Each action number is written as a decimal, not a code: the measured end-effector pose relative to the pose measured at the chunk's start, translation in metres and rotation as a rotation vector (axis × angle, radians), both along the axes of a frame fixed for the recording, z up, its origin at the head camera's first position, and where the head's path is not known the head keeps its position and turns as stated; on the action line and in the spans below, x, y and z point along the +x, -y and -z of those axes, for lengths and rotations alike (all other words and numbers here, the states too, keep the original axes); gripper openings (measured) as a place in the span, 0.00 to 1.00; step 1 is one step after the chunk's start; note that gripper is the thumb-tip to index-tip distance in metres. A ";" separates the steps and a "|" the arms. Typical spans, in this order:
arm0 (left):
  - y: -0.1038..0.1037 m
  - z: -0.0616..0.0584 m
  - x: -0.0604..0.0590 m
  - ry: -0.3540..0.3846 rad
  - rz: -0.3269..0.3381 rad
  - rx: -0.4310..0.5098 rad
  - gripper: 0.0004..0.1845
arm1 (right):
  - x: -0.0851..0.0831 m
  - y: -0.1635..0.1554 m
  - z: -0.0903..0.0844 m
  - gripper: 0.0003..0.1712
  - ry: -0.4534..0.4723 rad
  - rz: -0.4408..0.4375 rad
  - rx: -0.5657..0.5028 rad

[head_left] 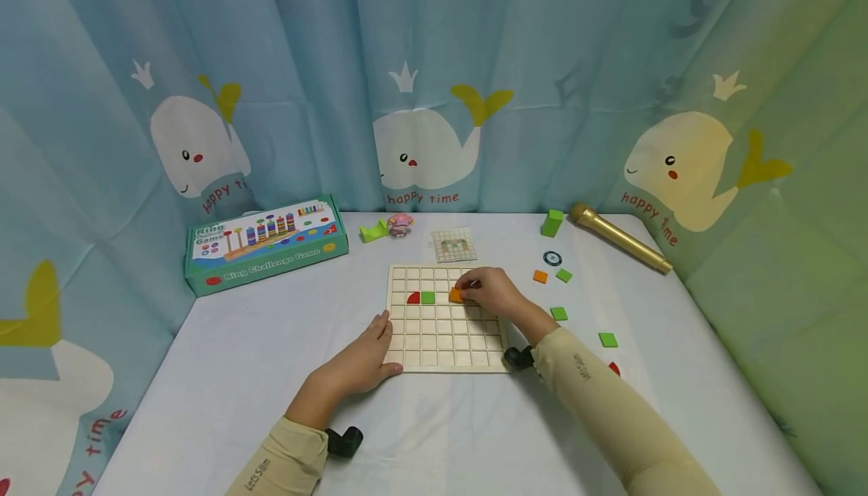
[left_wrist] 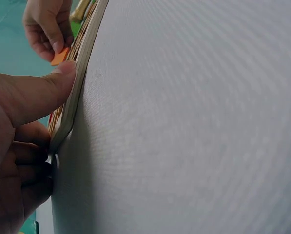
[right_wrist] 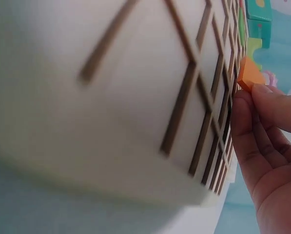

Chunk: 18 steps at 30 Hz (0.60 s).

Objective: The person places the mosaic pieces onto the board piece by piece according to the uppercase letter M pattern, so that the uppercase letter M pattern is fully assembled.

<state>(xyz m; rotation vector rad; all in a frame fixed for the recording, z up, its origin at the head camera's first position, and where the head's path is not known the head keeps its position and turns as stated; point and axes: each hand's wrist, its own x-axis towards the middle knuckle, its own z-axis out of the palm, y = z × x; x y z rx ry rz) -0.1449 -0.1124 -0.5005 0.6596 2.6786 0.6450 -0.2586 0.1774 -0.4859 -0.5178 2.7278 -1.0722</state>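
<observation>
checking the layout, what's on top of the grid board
A red piece and a green square lie on the grid board; the right hand holds an orange piece there. Cells behind that hand are covered.

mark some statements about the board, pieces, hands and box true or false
The right hand pinches an orange piece. True.
The left hand is away from the board. False: the left hand touches the edge of the board.
On the board, a green square lies beside a red piece. True.
The gold microphone lies left of the game box. False: the gold microphone lies right of the game box.
A small patterned card lies beyond the board. True.
</observation>
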 end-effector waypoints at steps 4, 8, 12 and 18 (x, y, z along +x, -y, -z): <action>0.000 0.001 -0.001 -0.001 -0.002 -0.011 0.45 | -0.002 0.007 -0.001 0.06 -0.005 -0.016 0.005; 0.000 0.003 -0.001 0.001 -0.005 -0.015 0.46 | -0.005 0.014 -0.001 0.06 0.012 -0.031 0.009; 0.000 0.004 -0.002 0.000 -0.005 -0.010 0.46 | -0.006 0.019 -0.001 0.06 0.016 -0.060 0.035; 0.000 0.003 -0.002 -0.002 -0.002 -0.025 0.46 | -0.007 0.026 -0.001 0.07 0.018 -0.096 0.073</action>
